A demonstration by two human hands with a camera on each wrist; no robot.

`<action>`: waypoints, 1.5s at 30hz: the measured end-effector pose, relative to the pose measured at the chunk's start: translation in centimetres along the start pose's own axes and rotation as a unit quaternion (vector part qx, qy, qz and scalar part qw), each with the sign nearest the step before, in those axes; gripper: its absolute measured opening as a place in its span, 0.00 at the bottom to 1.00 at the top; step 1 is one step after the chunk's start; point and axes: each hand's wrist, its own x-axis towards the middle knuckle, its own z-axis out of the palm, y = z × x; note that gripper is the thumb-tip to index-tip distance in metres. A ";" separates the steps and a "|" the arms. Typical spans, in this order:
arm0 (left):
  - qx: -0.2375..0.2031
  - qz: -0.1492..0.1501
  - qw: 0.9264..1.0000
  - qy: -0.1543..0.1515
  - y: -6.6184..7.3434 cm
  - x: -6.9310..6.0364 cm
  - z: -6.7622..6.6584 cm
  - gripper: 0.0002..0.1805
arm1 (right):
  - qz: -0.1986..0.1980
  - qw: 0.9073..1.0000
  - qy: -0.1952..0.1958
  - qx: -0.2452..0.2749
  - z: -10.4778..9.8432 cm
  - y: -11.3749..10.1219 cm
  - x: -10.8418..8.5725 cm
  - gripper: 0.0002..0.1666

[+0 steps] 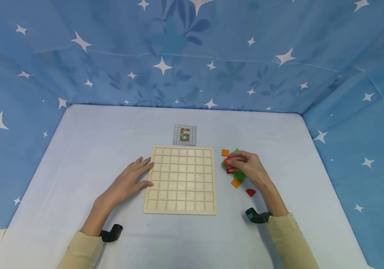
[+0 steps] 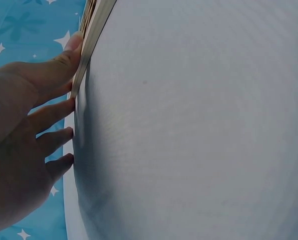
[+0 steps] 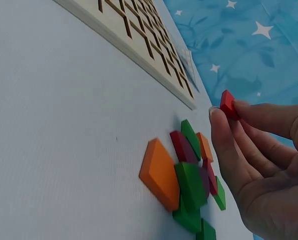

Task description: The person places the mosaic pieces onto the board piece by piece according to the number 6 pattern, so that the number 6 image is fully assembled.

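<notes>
My right hand (image 1: 250,167) pinches a small red tile (image 3: 228,104) between thumb and fingers, held above a loose pile. That pile holds green tiles (image 3: 190,185), an orange tile (image 3: 159,174) and dark red tiles (image 3: 182,146), some overlapping. On the left, my left hand (image 1: 129,182) rests with its fingers spread, thumb and fingertips touching the left edge of a pale wooden grid board (image 1: 180,213). In the left wrist view the thumb lies against the board's rim (image 2: 92,42). The cells of the board hold no tiles.
Behind the board lies a small gridded card (image 1: 185,135) with a coloured figure 6. A red quarter-round tile (image 1: 250,192) sits apart, nearer the right wrist. The white table (image 1: 111,127) meets a blue star-patterned curtain (image 1: 118,52) at the back and sides.
</notes>
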 end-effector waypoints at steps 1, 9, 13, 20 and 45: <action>0.000 -0.002 1.000 0.000 0.0 0.0 0.0 0.41 | -0.001 1.000 0.000 0.001 0.2 -0.1 0.1 0.22; 0.006 -0.004 1.000 -0.003 -0.2 0.0 0.0 0.41 | 0.008 1.000 -0.003 -0.012 1.4 -0.8 0.4 0.22; 0.011 -0.001 1.000 0.001 -0.2 0.0 0.0 0.41 | 0.013 1.000 -0.005 -0.010 2.0 -1.1 0.7 0.22; 0.016 0.003 1.000 0.012 -0.2 -0.3 0.2 0.41 | -0.001 0.999 -0.025 -0.031 3.1 -1.3 1.6 0.20; 0.017 0.014 1.000 0.012 -0.2 0.0 0.0 0.41 | -0.029 0.995 -0.061 -0.080 7.3 -3.7 4.3 0.14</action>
